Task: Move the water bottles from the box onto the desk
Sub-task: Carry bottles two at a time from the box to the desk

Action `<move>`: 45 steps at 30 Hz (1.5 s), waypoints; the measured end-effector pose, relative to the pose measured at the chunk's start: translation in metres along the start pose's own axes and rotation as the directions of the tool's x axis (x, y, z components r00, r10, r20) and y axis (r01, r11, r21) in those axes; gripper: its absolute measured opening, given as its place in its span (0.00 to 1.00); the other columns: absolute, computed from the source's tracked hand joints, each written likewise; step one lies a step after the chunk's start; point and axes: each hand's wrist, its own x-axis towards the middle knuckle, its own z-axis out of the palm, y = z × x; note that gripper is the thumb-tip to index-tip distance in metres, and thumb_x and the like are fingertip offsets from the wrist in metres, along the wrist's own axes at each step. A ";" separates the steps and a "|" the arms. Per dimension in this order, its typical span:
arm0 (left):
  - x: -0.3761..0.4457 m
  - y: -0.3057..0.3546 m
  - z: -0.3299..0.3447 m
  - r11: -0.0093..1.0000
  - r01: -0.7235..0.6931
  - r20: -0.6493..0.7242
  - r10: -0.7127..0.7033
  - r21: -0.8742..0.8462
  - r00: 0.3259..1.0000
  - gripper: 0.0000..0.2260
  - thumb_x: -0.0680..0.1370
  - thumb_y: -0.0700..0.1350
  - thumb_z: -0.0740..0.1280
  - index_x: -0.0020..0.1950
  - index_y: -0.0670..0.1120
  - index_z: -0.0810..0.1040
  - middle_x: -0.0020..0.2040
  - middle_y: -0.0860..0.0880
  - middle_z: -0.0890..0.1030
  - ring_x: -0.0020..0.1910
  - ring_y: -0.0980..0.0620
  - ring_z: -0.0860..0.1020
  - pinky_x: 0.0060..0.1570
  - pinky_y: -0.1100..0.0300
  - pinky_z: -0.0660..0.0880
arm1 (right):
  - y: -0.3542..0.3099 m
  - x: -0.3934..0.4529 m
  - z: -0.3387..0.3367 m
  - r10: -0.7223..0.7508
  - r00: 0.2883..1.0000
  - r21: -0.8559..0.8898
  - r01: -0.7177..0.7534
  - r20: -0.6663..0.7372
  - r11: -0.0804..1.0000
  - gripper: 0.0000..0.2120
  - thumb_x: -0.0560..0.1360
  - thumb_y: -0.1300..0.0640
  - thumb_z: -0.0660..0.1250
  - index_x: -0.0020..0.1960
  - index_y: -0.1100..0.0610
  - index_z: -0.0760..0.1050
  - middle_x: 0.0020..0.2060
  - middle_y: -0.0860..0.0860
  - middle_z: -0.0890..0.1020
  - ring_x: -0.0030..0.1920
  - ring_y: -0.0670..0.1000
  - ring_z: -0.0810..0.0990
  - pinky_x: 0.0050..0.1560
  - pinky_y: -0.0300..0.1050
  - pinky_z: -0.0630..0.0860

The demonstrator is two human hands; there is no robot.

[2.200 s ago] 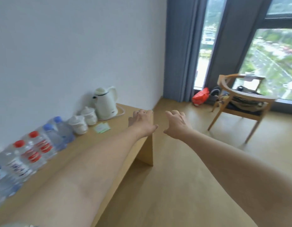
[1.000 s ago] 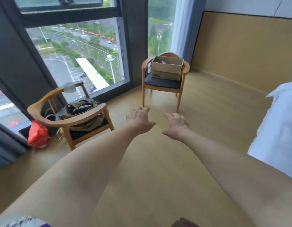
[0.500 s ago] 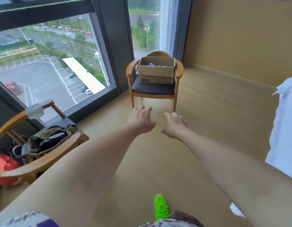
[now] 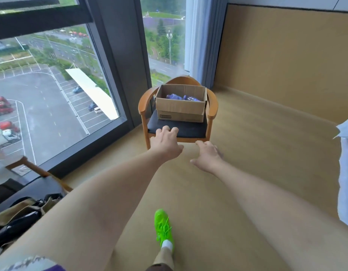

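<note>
Both arms extend forward over the floor, palms down. The left hand has its fingers spread and slightly curled, empty, and appears in front of the near edge of the chair seat; whether it touches the seat cannot be told. The right hand sits just right of and nearer than the left, fingers loosely extended, holding nothing. The chair is wooden with curved armrests and a dark seat pad, placed at the far side of the room beside the window. An open cardboard box rests on the seat, flaps up, with a dark label on its near face. Inside the box lie bottles with purple-blue wrapping, seen only in part above the near wall; their number cannot be told. A curtain hangs behind the chair to the right. A green shoe is planted on the floor near the bottom centre. A second chair loaded with a bag stands at the near left. White fabric shows at the right edge
</note>
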 end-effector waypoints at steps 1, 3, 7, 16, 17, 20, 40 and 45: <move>0.023 -0.004 0.002 1.000 -0.006 -0.001 0.006 -0.002 1.000 0.26 0.76 0.57 0.70 0.71 0.53 0.69 0.64 0.47 0.72 0.63 0.44 0.71 0.56 0.45 0.77 | -0.003 0.021 -0.002 0.001 1.000 0.003 -0.001 -0.005 1.000 0.32 0.75 0.44 0.72 0.75 0.47 0.64 0.71 0.53 0.69 0.72 0.58 0.67 0.67 0.55 0.69; 0.071 -0.011 0.006 1.000 -0.017 -0.003 0.017 -0.009 1.000 0.26 0.75 0.58 0.70 0.71 0.53 0.69 0.64 0.47 0.72 0.63 0.43 0.71 0.57 0.43 0.77 | -0.012 0.067 -0.006 0.001 1.000 0.000 -0.001 -0.017 1.000 0.33 0.76 0.43 0.71 0.77 0.46 0.62 0.72 0.52 0.68 0.72 0.57 0.67 0.67 0.55 0.68; 0.172 -0.021 0.003 1.000 -0.026 -0.007 0.025 -0.017 1.000 0.28 0.75 0.59 0.71 0.72 0.53 0.69 0.67 0.46 0.73 0.65 0.42 0.71 0.59 0.42 0.77 | -0.030 0.155 -0.022 0.025 0.999 -0.008 -0.025 -0.029 1.000 0.34 0.76 0.44 0.71 0.77 0.46 0.61 0.71 0.52 0.69 0.71 0.58 0.68 0.67 0.55 0.68; 0.356 -0.036 -0.027 0.995 -0.073 0.035 0.075 -0.070 0.997 0.26 0.76 0.56 0.70 0.72 0.51 0.69 0.67 0.45 0.72 0.66 0.41 0.69 0.57 0.45 0.72 | -0.067 0.314 -0.068 0.073 0.996 -0.020 -0.075 -0.050 0.997 0.32 0.77 0.45 0.70 0.77 0.49 0.62 0.71 0.54 0.70 0.70 0.58 0.70 0.64 0.53 0.72; 0.369 -0.039 -0.024 0.994 -0.067 0.041 0.070 -0.082 0.997 0.26 0.76 0.55 0.70 0.72 0.51 0.70 0.67 0.45 0.72 0.66 0.42 0.69 0.57 0.46 0.73 | -0.070 0.327 -0.068 0.075 0.996 -0.019 -0.076 -0.044 0.997 0.32 0.77 0.46 0.70 0.77 0.50 0.62 0.71 0.54 0.70 0.70 0.58 0.70 0.64 0.53 0.72; 0.404 -0.050 -0.012 0.994 -0.051 0.077 0.058 -0.093 0.995 0.27 0.76 0.56 0.70 0.74 0.52 0.69 0.69 0.45 0.71 0.66 0.42 0.69 0.58 0.45 0.73 | -0.076 0.367 -0.066 0.087 0.996 -0.032 -0.087 -0.021 0.996 0.31 0.78 0.46 0.70 0.77 0.50 0.63 0.71 0.54 0.71 0.70 0.58 0.71 0.65 0.54 0.73; 0.717 -0.074 0.091 0.992 0.115 0.368 -0.088 -0.051 0.926 0.25 0.76 0.52 0.67 0.73 0.50 0.69 0.68 0.46 0.69 0.68 0.42 0.66 0.62 0.45 0.70 | -0.043 0.742 -0.034 0.131 0.952 0.068 -0.156 0.277 0.985 0.27 0.76 0.49 0.67 0.73 0.53 0.67 0.68 0.57 0.73 0.66 0.61 0.73 0.58 0.54 0.74; 0.770 -0.073 0.140 0.992 0.111 0.453 -0.074 -0.057 0.889 0.25 0.74 0.52 0.68 0.70 0.48 0.71 0.66 0.44 0.71 0.67 0.41 0.67 0.61 0.46 0.70 | -0.012 0.796 -0.010 0.235 0.898 0.054 -0.273 0.372 0.960 0.30 0.74 0.48 0.69 0.73 0.53 0.66 0.69 0.56 0.73 0.67 0.60 0.73 0.62 0.57 0.75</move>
